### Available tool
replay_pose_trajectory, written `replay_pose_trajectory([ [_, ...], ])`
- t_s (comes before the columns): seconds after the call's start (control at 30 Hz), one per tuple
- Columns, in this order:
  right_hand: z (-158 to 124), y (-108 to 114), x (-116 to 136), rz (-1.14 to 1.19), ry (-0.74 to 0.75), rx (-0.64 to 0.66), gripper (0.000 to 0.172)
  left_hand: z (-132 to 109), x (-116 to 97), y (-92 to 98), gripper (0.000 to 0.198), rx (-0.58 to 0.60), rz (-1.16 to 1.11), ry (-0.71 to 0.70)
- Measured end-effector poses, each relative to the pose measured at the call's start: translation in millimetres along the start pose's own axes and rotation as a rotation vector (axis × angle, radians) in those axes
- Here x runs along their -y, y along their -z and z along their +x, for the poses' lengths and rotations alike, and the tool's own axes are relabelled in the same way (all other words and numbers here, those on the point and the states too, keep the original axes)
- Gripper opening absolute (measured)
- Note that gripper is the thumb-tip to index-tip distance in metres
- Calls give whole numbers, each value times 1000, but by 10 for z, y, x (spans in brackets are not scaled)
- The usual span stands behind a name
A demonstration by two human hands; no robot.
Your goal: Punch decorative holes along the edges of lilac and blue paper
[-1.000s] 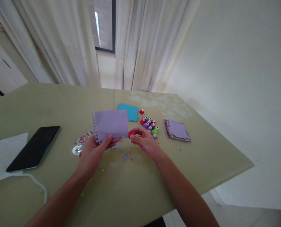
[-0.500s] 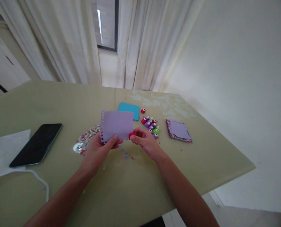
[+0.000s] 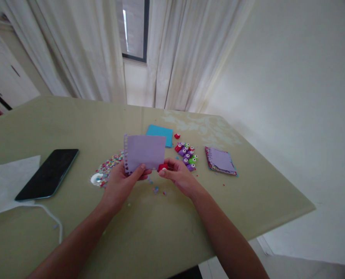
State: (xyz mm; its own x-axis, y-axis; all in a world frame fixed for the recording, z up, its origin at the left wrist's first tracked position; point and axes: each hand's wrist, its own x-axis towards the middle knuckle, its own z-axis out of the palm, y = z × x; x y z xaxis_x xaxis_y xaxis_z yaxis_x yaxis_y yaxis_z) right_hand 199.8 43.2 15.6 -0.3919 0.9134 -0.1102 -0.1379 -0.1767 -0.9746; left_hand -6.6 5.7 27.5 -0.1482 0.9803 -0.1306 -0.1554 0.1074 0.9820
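A lilac sheet of paper (image 3: 145,150) is held up over the table, pinched at its lower edge by my left hand (image 3: 122,181), thumb in front and fingers behind. Small shapes are cut out along the sheet's left edge, with a few at the bottom. My right hand (image 3: 178,175) is closed round a small red paper punch (image 3: 162,167) at the sheet's lower right corner. Just beyond that hand sits a cluster of red, purple and green punches (image 3: 186,155) with eye-like decorations. One more red punch (image 3: 177,136) lies apart behind the cluster.
Blue paper (image 3: 162,133) lies behind the sheet. A stack of cut-edged papers (image 3: 221,161) is at the right. Colourful confetti (image 3: 110,166) spreads on the left near a round shiny piece (image 3: 96,179). Further left are a black tablet (image 3: 48,174), white paper (image 3: 8,186) and a white cable (image 3: 54,221).
Both hands keep their hold on the lilac sheet and the red punch, with the punch shifting very slightly at the corner. The whole view has moved a little.
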Motion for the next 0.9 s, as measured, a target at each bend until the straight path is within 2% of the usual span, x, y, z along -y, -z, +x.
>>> replay_pose_trajectory([
  [0.53,22,-1,-13,-31,2,-83,45,-4,-5,-28,68,51,-17,6],
  [0.9,29,-2,-14,-62,21,-100,42,-22,11,-39,64,58,-23,22],
])
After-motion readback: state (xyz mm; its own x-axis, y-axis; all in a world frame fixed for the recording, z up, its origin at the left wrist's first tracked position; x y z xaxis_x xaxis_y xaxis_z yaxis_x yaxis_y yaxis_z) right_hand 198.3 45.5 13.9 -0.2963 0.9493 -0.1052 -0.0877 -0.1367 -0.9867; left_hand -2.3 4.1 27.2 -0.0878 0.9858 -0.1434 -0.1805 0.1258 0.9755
